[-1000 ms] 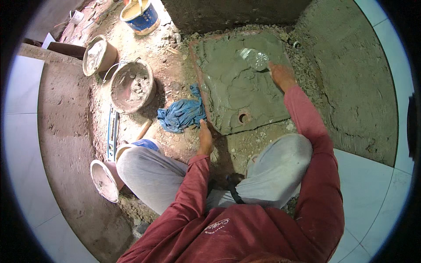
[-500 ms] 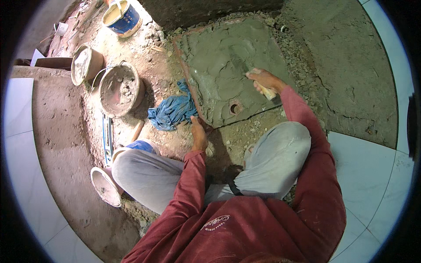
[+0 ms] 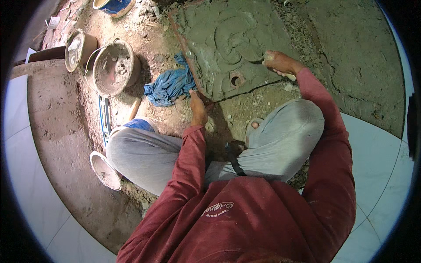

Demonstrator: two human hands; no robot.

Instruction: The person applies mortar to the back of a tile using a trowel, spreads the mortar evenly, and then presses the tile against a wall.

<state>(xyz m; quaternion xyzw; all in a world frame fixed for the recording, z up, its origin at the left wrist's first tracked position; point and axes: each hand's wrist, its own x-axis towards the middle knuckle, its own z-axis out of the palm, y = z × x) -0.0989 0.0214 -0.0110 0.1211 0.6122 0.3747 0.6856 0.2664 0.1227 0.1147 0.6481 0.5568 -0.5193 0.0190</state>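
A square slab [image 3: 201, 72] lies on the ground in front of me, covered in wet grey mortar [image 3: 228, 33] with curved smear marks. Near its closest edge is a round hole [image 3: 235, 81]. My right hand [image 3: 283, 65] is closed round the pale handle of a trowel [image 3: 290, 76] at the slab's right side; its blade blends into the mortar. At the near left corner of the slab is my left hand [image 3: 198, 109], thumb pointing forward and its other fingers mostly hidden. A crumpled blue cloth [image 3: 169, 87] lies just left of that hand.
Left of the slab stand a mortar-crusted bucket [image 3: 115, 70], a second bucket [image 3: 81, 50] and a blue-and-white pail [image 3: 116, 6]. Near my left knee are a blue spirit level [image 3: 104, 116] and a tipped bucket [image 3: 105, 171]. White tiles [image 3: 368, 153] border the right side.
My right hand has moved the trowel to the right and nearer the slab's right edge, leaving fresh curved marks in the mortar. The whole view has shifted; my left hand keeps its place beside the corner.
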